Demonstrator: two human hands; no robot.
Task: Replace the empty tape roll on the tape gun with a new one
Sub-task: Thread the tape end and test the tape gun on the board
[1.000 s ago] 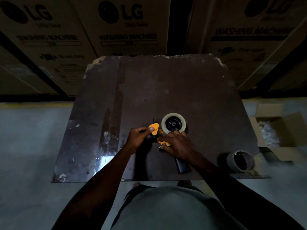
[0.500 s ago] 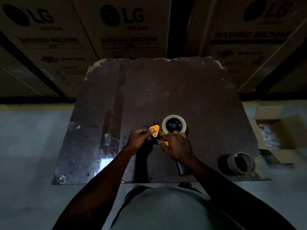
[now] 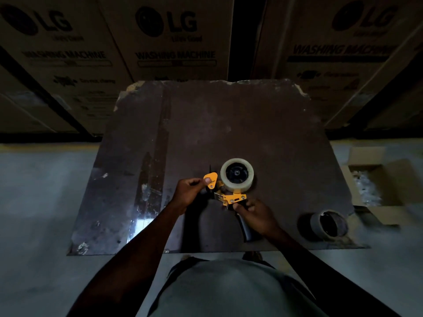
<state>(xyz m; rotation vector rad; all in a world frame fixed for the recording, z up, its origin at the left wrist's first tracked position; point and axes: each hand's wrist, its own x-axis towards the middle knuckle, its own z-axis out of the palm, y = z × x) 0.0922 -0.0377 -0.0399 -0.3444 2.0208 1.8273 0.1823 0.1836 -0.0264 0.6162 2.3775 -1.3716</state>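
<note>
Right hand (image 3: pixel 256 213) covers most of the tape gun's black handle (image 3: pixel 248 232). Open carton (image 3: pixel 384 191) off the board's right edge: pale contents blurred, unreadable. Washing-machine boxes (image 3: pixel 176 42) cut by top frame edge.

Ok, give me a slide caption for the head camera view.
Both hands steady a yellow tape gun loaded with a fresh roll; the empty core lies aside.

The tape gun (image 3: pixel 231 197) has a glossy yellow painted-metal frame and a smooth black handle. Its tape roll (image 3: pixel 237 173) looks translucent and shiny. The dark board (image 3: pixel 229 124) is worn, chipped at its far edge, glossy near-left. Matt cardboard boxes (image 3: pixel 174 37) stand beyond.
</note>
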